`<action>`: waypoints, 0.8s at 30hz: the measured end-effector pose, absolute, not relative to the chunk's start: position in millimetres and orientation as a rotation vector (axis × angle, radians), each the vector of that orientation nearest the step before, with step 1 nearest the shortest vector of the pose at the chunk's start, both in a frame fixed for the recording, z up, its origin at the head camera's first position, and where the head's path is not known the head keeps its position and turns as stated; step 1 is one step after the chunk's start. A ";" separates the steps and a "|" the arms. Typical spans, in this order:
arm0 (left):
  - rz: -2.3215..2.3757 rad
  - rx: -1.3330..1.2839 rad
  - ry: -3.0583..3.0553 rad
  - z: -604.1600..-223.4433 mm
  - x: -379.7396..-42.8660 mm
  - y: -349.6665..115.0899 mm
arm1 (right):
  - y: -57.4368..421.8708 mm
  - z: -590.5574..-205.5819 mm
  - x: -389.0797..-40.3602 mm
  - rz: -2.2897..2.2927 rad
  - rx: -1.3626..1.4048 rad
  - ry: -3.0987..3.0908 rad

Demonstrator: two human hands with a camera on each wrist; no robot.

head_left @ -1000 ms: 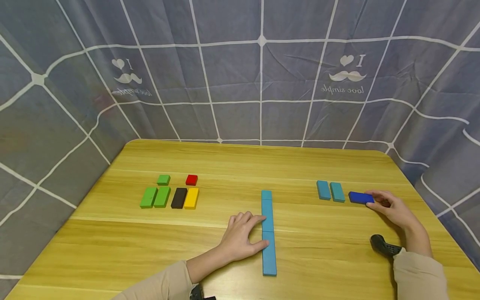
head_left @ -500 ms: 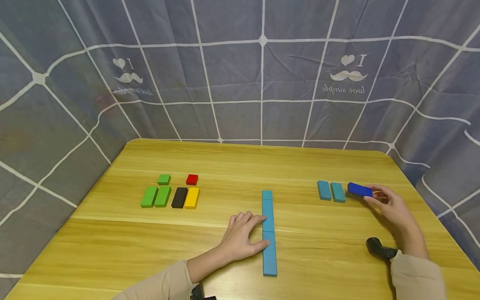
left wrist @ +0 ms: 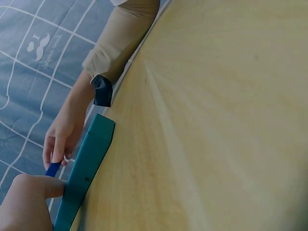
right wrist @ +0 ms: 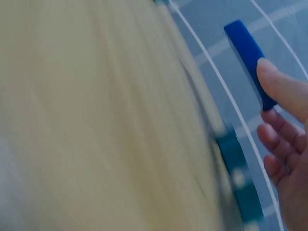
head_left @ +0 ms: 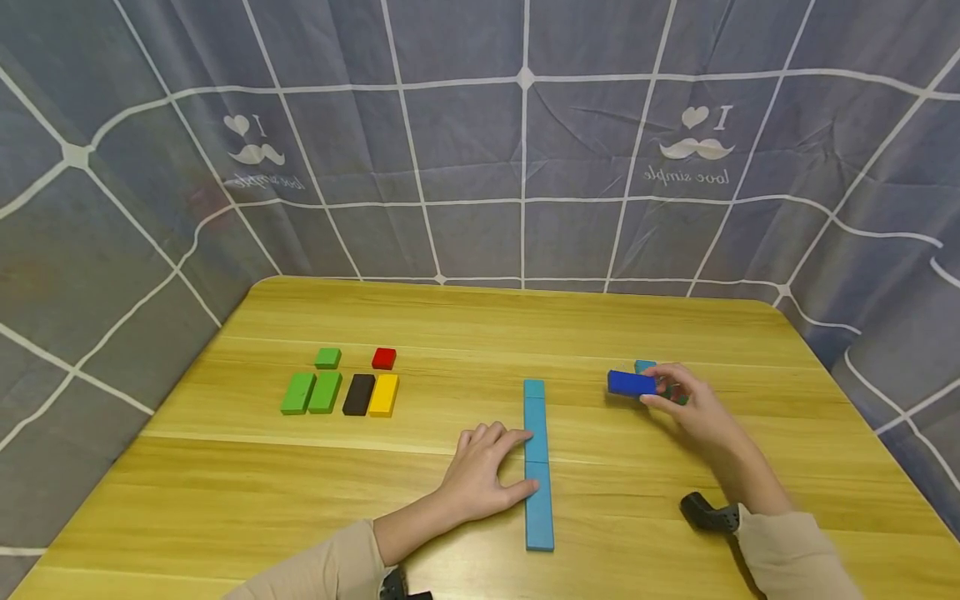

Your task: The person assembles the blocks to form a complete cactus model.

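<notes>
A row of light blue blocks (head_left: 537, 467) lies end to end on the table, running away from the person. Thumb and index fingertip of my left hand (head_left: 480, 479) rest along the left side of this row, its other fingers spread on the wood. In the left wrist view the nearest block (left wrist: 86, 168) stands beside the thumb. My right hand (head_left: 697, 408) pinches a dark blue block (head_left: 630, 383) by one end, holding it above the table. In the right wrist view the thumb presses on the dark blue block (right wrist: 248, 60). Behind this hand, a light blue block (head_left: 644, 365) is mostly hidden.
On the left lie green blocks (head_left: 298, 393), a smaller green block (head_left: 327, 358), a black block (head_left: 358, 395), a yellow block (head_left: 384, 395) and a small red block (head_left: 384, 358). A grey curtain (head_left: 480, 167) hangs behind the wooden table (head_left: 225, 483).
The right hand has lifted the dark blue block off the table and carried it left, past the two loose light blue blocks. The left hand stays put.
</notes>
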State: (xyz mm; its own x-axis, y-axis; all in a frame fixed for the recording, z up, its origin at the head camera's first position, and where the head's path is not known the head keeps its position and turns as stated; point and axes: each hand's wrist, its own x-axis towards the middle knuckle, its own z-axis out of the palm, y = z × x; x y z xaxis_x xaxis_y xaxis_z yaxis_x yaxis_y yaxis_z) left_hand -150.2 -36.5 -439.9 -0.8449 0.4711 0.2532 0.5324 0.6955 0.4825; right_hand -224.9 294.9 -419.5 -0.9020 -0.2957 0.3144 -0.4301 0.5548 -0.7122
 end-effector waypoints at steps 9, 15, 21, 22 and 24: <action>-0.837 -0.829 -2.793 -439.4 -150.3 -36.4 | 251.1 -435.0 -217.7 1.451 0.715 -2.650; -0.837 -0.823 -2.810 -439.2 -150.2 -35.8 | 239.2 -437.7 -213.4 1.409 0.771 -2.665; -0.836 -0.821 -2.810 -439.1 -150.3 -36.0 | 232.6 -439.1 -211.4 1.423 0.819 -2.648; -0.837 -0.822 -2.806 -439.3 -150.3 -36.2 | 231.4 -438.8 -211.0 1.420 0.820 -2.650; -0.836 -0.823 -2.798 -439.6 -150.4 -36.3 | 228.5 -436.7 -209.3 1.413 0.823 -2.658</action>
State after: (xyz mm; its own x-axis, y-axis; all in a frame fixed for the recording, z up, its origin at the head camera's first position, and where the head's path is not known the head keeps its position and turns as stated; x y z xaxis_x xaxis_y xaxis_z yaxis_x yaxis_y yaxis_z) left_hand -150.4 -36.3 -439.6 -0.8473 0.4694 0.2483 0.5287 0.7016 0.4777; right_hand -209.3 228.5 -436.7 -0.8606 -0.4396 0.2570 -0.4589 0.4508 -0.7657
